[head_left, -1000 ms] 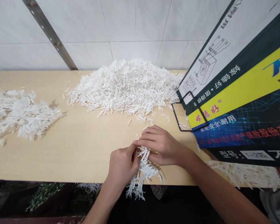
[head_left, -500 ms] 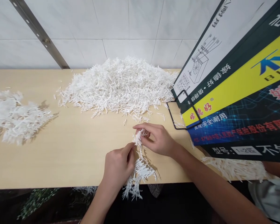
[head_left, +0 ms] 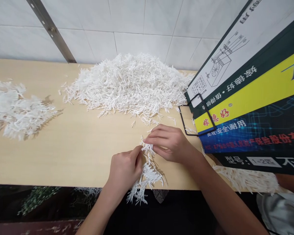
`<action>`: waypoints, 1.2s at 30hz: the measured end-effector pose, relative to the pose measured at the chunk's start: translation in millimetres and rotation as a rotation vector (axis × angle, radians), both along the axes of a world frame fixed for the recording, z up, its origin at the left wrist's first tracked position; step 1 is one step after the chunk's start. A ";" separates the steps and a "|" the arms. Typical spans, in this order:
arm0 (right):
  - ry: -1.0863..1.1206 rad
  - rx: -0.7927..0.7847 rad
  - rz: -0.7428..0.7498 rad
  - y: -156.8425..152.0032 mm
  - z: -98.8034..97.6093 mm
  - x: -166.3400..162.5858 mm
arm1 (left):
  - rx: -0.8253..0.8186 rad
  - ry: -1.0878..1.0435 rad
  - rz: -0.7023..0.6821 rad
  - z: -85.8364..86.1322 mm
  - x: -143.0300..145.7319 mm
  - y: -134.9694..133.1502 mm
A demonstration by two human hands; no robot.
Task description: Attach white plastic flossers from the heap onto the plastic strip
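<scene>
My left hand [head_left: 126, 168] is closed in a pinch at the upper end of a white branched plastic strand [head_left: 150, 174], which runs down over the table's front edge. My right hand [head_left: 170, 143] is closed with fingertips together at the small white sprigs [head_left: 147, 147] by the left fingertips. The hands almost meet, and the exact contact between them is partly hidden. Behind them rises a large pile of small white plastic sprigs [head_left: 129, 85], with a few loose pieces along its front.
A heap of white frilly strands [head_left: 22, 114] lies at the left. On the right stand a printed cardboard box [head_left: 225, 114] and a black wire frame [head_left: 182, 120]. Beyond the box, another person's arm [head_left: 290, 182] is beside more white strands [head_left: 247, 178]. Green foliage [head_left: 39, 197] shows below the table edge.
The view has shifted a little. My right hand has turned, its fingers now lying more together over the sprigs. My left hand keeps its pinch at nearly the same place.
</scene>
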State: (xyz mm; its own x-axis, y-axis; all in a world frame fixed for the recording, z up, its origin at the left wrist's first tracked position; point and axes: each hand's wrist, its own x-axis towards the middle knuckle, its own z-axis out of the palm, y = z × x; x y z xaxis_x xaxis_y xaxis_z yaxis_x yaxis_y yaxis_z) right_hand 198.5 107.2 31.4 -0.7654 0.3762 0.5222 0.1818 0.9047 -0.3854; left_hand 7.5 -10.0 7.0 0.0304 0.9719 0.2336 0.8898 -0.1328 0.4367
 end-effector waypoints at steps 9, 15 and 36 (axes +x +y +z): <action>-0.082 -0.117 0.073 -5.5 2.1 -0.5 | -0.006 -0.012 0.015 -1.1 -1.4 1.3; -0.032 -0.038 0.081 -5.5 -1.7 -4.5 | -0.027 -0.005 0.018 -0.9 -1.4 0.1; 0.460 -0.744 -0.352 -21.4 -12.9 -29.2 | 0.012 -0.148 0.005 2.4 -2.2 0.7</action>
